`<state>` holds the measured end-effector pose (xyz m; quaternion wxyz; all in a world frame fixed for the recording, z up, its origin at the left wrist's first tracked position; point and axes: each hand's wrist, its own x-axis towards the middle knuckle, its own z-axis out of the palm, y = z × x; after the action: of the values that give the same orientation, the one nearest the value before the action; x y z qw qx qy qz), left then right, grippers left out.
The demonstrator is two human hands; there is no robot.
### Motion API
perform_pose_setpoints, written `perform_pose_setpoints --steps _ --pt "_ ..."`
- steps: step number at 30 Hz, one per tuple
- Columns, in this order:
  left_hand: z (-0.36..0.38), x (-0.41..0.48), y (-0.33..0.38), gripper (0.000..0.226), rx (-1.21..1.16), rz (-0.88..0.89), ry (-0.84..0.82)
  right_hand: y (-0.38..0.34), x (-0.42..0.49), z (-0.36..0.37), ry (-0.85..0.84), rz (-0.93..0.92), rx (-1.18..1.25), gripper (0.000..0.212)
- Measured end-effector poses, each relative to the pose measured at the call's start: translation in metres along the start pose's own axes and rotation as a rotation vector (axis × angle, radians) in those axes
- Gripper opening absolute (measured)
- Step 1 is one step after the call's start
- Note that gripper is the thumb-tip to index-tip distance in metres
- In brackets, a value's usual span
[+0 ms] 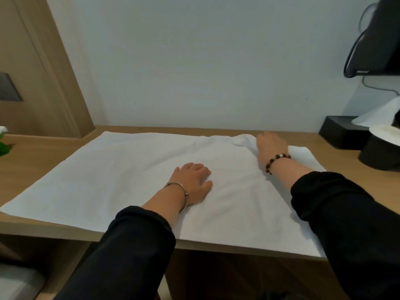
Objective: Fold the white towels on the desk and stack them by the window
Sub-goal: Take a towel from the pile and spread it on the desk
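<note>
A large white towel lies spread flat across the wooden desk, reaching from its back edge to its front edge. My left hand rests palm down on the towel's middle, fingers curled slightly against the cloth. My right hand is at the towel's far right part, where the cloth is bunched into a small raised fold. Its fingers are bent into that bunched cloth and seem to hold it. A flat corner of towel shows to the right of that wrist.
A black tissue box with a white tissue and a black round container stand at the desk's right end. A green plant peeks in at the left edge. Dark cables and a dark device hang top right. A wall stands behind.
</note>
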<state>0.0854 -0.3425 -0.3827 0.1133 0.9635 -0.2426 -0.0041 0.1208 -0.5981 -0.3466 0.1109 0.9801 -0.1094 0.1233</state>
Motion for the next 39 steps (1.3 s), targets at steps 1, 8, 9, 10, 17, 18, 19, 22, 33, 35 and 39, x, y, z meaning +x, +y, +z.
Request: perform_pose_setpoints --steps 1,8,9,10,17,18,19,22,33,35,39 --pt "0.0 0.003 0.007 0.043 -0.012 -0.025 0.017 -0.003 -0.002 -0.001 -0.021 -0.026 0.062 0.023" --pt "0.013 0.004 0.022 0.039 0.037 -0.085 0.111 0.0 -0.003 -0.004 -0.225 0.019 0.446 0.024" --pt "0.014 0.005 0.021 0.04 0.029 -0.059 0.105 0.001 -0.004 -0.005 -0.264 0.002 0.437 0.032" --pt "0.014 0.005 0.021 0.042 0.026 -0.033 0.094 0.002 -0.003 -0.006 -0.302 -0.02 0.416 0.037" --pt "0.015 0.007 0.02 0.045 0.019 0.014 0.118 -0.001 0.001 -0.017 -0.39 -0.104 0.265 0.023" --pt "0.015 0.007 0.02 0.045 0.02 0.014 0.124 0.0 0.001 -0.019 -0.395 -0.113 0.236 0.013" --pt "0.015 0.007 0.02 0.045 0.02 0.014 0.127 0.001 0.001 -0.02 -0.394 -0.098 0.21 0.013" --pt "0.015 0.007 0.02 0.045 0.021 0.015 0.125 0.008 0.006 -0.027 -0.285 0.027 0.08 0.02" --pt "0.018 0.01 0.017 0.059 0.112 -0.019 -0.041 -0.027 -0.02 0.005 -0.352 -0.051 0.2 0.065" --pt "0.02 0.011 0.015 0.06 0.169 -0.035 -0.083 -0.028 -0.037 0.023 -0.473 -0.145 0.243 0.064" --pt "0.021 0.012 0.018 0.06 0.197 -0.063 -0.097 0.023 -0.023 0.028 -0.404 0.021 0.243 0.059"
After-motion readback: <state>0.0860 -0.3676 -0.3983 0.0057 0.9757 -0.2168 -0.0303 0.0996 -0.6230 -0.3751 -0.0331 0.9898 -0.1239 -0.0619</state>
